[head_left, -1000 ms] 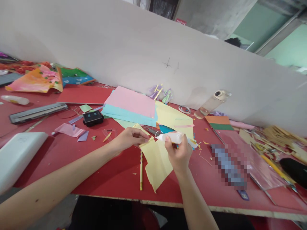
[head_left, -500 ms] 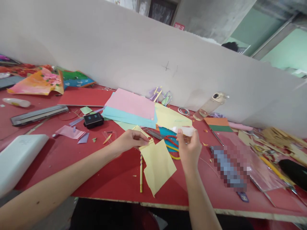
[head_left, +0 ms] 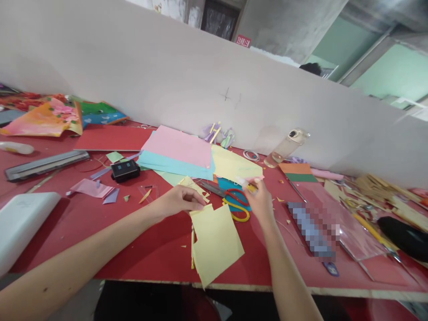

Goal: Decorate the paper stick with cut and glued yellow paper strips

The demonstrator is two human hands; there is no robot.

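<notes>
My left hand (head_left: 185,199) pinches the top left corner of a pale yellow sheet of paper (head_left: 217,243), which has notches cut in its edges and hangs over the table's front. A small white glue bottle with a yellow part (head_left: 250,186) is in my right hand (head_left: 262,201); its nozzle points left, and the fingers hide part of it. Just left of that hand, scissors with red and yellow handles (head_left: 240,217) lie on a blue piece of paper. Under the sheet's left edge a yellow pencil (head_left: 192,261) is partly covered.
Pink paper (head_left: 180,145), blue and yellow sheets lie at the back against a white partition (head_left: 167,71). A clear bottle (head_left: 286,148) leans right. To the left are a black device (head_left: 125,170) and a white box (head_left: 28,227); clutter and a pink folder (head_left: 347,214) lie right.
The view has shifted slightly right. The yellow sheet has turned more toward the camera and covers more of the pencil. My right hand has turned, hiding more of the glue bottle.
</notes>
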